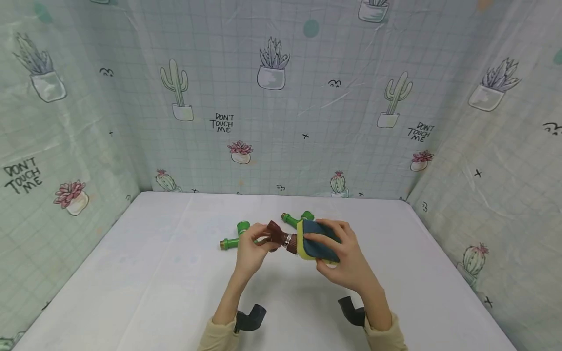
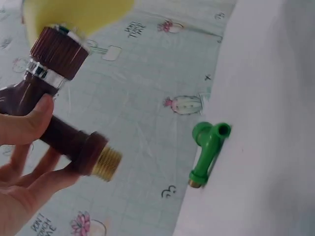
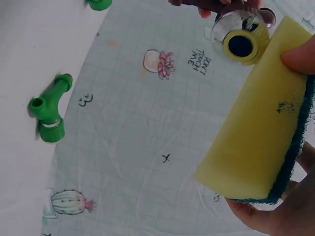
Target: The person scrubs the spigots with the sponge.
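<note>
A dark brown tap (image 1: 275,233) with a ribbed knob, silver collar and brass threaded end is pinched by my left hand (image 1: 251,253) above the table. In the left wrist view, the thumb presses on the tap's body (image 2: 61,135) and the fingers support it from below. My right hand (image 1: 351,261) grips a yellow sponge (image 3: 251,123) with a dark blue-green scouring side (image 1: 322,239). In the head view the sponge stands against the tap's knob end; in the right wrist view its yellow face is close beside the knob. Whether they touch is hard to tell.
Two green taps with brass threads lie on the white table (image 1: 175,273) beyond the hands: one green tap (image 1: 230,243) behind the left hand, another green tap (image 1: 291,220) behind the sponge. A patterned cloth (image 1: 307,97) hangs around the back and sides.
</note>
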Demonstrator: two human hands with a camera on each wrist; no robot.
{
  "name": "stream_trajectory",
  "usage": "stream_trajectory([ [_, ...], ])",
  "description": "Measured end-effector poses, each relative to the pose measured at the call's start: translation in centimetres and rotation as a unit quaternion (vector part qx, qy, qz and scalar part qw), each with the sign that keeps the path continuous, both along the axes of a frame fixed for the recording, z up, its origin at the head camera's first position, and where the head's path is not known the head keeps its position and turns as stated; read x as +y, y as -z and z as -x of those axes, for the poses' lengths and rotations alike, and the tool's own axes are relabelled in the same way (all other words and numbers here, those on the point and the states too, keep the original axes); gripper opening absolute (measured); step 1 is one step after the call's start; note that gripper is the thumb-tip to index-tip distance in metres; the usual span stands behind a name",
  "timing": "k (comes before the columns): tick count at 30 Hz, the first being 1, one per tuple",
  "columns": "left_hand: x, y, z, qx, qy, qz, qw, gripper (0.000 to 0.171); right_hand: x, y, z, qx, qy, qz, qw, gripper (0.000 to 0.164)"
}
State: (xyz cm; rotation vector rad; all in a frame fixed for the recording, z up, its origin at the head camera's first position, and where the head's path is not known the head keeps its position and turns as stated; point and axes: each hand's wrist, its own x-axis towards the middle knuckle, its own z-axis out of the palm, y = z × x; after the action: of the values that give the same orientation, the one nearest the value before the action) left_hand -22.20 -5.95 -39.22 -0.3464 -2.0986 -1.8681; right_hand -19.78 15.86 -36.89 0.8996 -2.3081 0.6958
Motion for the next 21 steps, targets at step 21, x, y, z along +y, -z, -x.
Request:
stream_trajectory([
  [21, 1.5, 0.3, -0.5, 0.336, 0.056, 0.126, 0.9316, 0.030, 1.2, -0.3, 0.0, -0.071, 0.034, 0.034, 0.996, 0.052],
])
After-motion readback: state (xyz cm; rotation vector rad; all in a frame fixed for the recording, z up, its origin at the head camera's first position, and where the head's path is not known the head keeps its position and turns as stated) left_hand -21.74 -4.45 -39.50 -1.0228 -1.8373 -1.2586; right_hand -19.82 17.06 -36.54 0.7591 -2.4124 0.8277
